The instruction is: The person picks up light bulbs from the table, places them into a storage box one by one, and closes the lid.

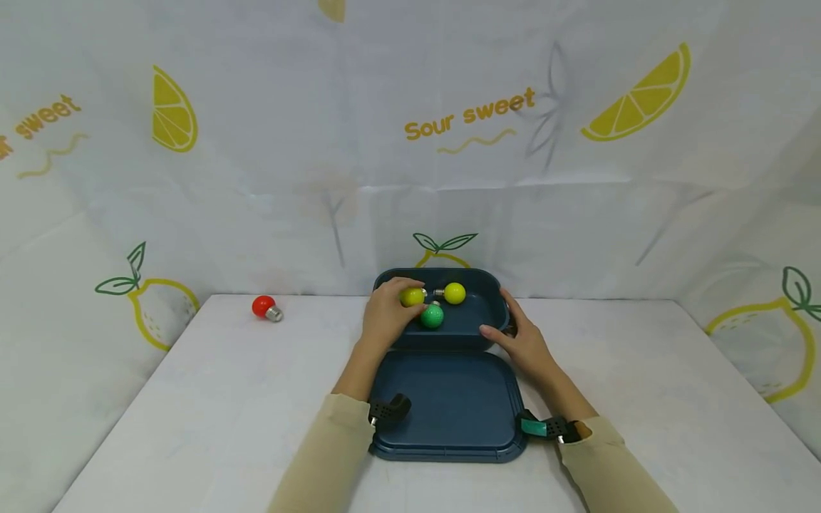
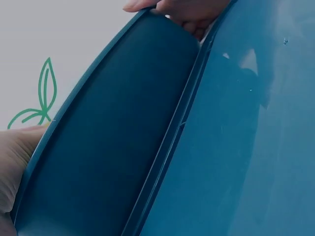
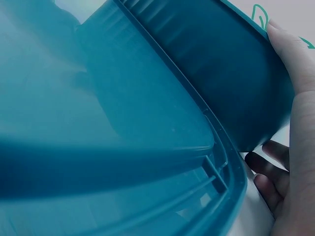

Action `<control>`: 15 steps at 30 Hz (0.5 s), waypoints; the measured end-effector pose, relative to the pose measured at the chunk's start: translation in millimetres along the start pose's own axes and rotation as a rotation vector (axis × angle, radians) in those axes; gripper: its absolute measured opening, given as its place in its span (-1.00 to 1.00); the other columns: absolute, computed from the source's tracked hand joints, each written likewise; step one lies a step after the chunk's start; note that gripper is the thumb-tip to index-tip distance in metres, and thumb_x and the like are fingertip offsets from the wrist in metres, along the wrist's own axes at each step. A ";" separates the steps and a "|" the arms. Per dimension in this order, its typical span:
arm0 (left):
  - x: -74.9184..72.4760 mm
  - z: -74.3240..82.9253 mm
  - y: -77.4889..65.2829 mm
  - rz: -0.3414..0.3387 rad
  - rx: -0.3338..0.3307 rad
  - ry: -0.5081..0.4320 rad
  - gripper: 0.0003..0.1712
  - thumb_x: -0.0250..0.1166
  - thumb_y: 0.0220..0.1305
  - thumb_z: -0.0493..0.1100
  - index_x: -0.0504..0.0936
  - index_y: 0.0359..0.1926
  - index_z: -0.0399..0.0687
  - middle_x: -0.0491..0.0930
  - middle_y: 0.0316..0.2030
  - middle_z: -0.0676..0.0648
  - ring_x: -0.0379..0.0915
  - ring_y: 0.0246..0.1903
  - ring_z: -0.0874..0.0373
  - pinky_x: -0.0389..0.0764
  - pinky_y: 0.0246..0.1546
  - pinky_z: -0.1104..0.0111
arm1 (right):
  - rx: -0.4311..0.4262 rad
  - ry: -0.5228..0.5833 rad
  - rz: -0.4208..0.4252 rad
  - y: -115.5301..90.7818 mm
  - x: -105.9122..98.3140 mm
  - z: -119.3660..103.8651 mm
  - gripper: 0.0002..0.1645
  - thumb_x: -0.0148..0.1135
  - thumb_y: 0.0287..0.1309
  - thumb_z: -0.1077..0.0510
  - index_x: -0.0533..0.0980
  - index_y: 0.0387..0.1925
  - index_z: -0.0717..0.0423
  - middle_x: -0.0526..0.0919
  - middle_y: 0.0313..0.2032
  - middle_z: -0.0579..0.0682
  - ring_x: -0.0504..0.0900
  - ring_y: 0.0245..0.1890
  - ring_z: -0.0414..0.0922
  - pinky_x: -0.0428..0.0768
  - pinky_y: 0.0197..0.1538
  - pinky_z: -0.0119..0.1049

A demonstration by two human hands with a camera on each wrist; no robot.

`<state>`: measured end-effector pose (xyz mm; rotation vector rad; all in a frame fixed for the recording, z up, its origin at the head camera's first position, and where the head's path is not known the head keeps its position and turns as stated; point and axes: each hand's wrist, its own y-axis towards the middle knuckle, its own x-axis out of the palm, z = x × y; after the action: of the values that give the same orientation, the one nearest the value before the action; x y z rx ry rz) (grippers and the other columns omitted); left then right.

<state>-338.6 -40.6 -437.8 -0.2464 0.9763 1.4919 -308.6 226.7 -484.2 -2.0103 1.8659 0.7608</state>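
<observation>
A dark blue plastic box (image 1: 449,343) stands open at the back of the table, its lid (image 1: 447,406) lying flat in front of it. My left hand (image 1: 386,310) reaches over the box's left side and pinches a yellow light bulb (image 1: 412,296) between thumb and fingers. Inside the box, a second yellow bulb (image 1: 455,293) lies to the right and a green bulb (image 1: 432,315) is close to my left thumb. The right hand (image 3: 300,132) grips the box's right end, thumb at the rim and fingers bent against the outer wall. Both wrist views hide the bulbs behind the box wall.
One red bulb (image 1: 264,307) with a silver base lies far left on the white table (image 1: 256,399). Behind the table hangs a white cloth (image 1: 276,228) printed with lemons, close to the box's back edge.
</observation>
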 end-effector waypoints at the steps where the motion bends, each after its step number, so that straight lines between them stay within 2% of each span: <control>1: 0.3 0.2 0.0 -0.007 -0.009 0.000 -0.56 0.47 0.05 -0.06 0.67 0.01 0.11 0.61 0.04 0.04 0.53 0.00 0.05 0.59 -0.01 0.17 | 0.002 0.001 -0.001 -0.1 0.0 0.0 0.04 0.22 0.15 -0.25 -0.22 0.47 -0.51 0.14 0.43 0.22 0.40 0.26 0.21 0.45 0.20 0.16; 9: -0.3 1.6 1.3 -0.082 -0.053 0.019 -0.54 0.46 0.06 -0.08 0.65 0.04 0.12 0.60 0.06 0.03 0.52 0.04 0.09 0.57 0.07 0.21 | -0.001 0.005 -0.004 -0.5 1.0 -0.1 0.04 0.22 0.16 -0.25 -0.22 0.47 -0.50 0.12 0.44 0.22 0.39 0.28 0.21 0.44 0.22 0.16; 15: -2.7 1.5 3.0 -0.149 -0.028 0.070 -0.48 0.38 0.13 -0.08 0.57 0.16 0.11 0.53 0.15 0.00 0.51 0.03 0.09 0.58 0.01 0.21 | -0.007 -0.015 -0.001 0.6 0.3 -0.4 0.04 0.20 0.17 -0.24 -0.22 0.48 -0.43 0.14 0.42 0.26 0.41 0.25 0.22 0.43 0.21 0.16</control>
<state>-340.1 -41.1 -433.8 -0.3860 0.9723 1.3684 -309.2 226.1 -483.9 -2.0042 1.8571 0.7811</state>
